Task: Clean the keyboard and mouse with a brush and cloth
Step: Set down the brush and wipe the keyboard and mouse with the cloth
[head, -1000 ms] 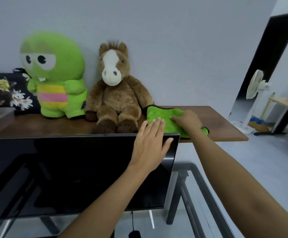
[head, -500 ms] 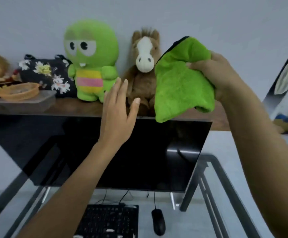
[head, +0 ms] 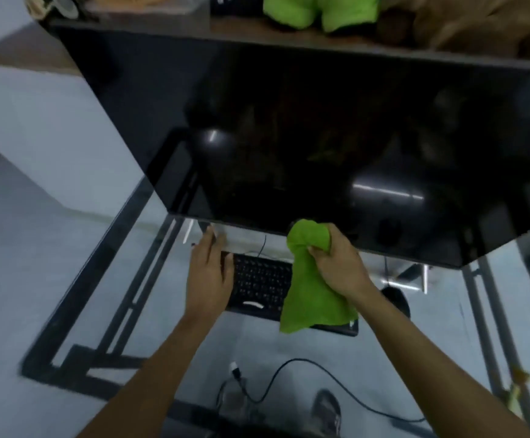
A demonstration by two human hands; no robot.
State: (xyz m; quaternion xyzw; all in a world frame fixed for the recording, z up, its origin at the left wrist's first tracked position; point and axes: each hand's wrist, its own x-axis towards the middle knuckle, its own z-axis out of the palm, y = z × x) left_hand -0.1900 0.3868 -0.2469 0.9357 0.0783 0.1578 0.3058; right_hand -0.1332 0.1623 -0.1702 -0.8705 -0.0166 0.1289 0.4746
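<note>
The black keyboard (head: 262, 284) serves as the landmark: it lies flat on a glass-topped desk (head: 83, 254), just in front of the lower edge of a dark monitor (head: 304, 137).

The main risk, as I judge it, lies with the loose tail of the green cloth (head: 312, 279). It hangs over the keyboard's right portion and hides the keys there, so a wipe started now could drag the fabric blindly, snag keycaps or push the keyboard across the slick glass. If the left hand (head: 208, 279) does not steady that end, the board may slide toward the monitor stand. The mouse (head: 396, 300), just right of the keyboard and half hidden behind the right forearm, could be knocked by that arm. No brush is in view, so loosened dust may simply be smeared.

At the keyboard's left end, the left hand is flat and palm-down, fingers extended toward the monitor and lightly spread, gripping nothing; whether it presses the keyboard or hovers just above it I cannot tell. Over the keyboard's right half, the right hand (head: 339, 263) is raised, fist curled tightly around the bunched top of the cloth, forearm angled in from the lower right.
</note>
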